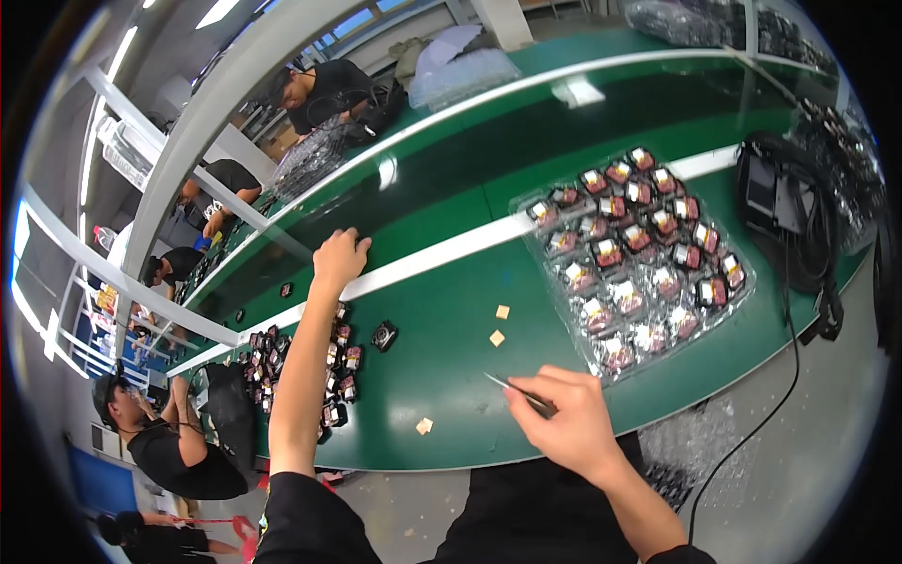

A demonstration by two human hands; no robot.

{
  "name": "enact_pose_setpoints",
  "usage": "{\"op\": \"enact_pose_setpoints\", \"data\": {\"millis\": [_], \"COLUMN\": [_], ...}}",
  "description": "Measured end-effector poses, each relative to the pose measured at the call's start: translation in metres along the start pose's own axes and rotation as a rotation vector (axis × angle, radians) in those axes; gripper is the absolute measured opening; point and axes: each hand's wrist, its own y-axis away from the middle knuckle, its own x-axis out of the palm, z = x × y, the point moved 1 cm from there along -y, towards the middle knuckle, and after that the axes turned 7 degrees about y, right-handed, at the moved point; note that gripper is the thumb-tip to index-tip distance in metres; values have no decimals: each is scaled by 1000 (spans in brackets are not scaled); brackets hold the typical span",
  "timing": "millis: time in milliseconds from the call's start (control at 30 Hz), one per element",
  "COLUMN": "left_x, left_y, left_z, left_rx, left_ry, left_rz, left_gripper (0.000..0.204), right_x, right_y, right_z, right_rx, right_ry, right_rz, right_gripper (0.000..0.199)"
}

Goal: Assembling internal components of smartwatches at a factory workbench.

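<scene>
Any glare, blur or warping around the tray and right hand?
Head view: glints speckle the clear tray; the right hand and its thin pointed tool look fairly sharp; the green table bends with fisheye distortion; a ceiling light burns out white; corners go black.

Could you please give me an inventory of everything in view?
Workbench: one, green, centre
Strip: one, white, across workbench
Plastic tray: one, clear, workbench's right
Tray modules: about 25, black and red, in tray
Loose modules: many, mostly black, workbench's left
Small pieces: at least three, tan, workbench's middle
Cabled device: one, black, workbench's right end
People: several, black clothing, left and beyond
Tweezers: one pair, dark, right hand
Left hand: one, bare, by strip
Right hand: one, bare, above workbench
</scene>
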Motion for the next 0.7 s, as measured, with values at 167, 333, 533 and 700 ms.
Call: {"op": "enact_pose_setpoints", "data": {"millis": [167, 333, 533, 700], "left_x": [18, 8, -46, -64], "left_y": [17, 36, 122, 182], "left_z": [26, -11, -92, -119], "left_rx": [167, 134, 495, 611], "left_ry": [334, 612, 691, 787], "left_rz": [-141, -55, 48, 269], "left_gripper": [23, 31, 38, 44], "right_x": [5, 12, 15, 13], "right_y": [2, 10, 13, 17], "right_z": [-2, 4, -6, -6], "right_rx": [2, 34, 70, 102], "right_ry": [83, 130, 274, 382], "right_rz": [31, -7, 5, 11], "right_gripper": [11, 16, 17, 14]}}
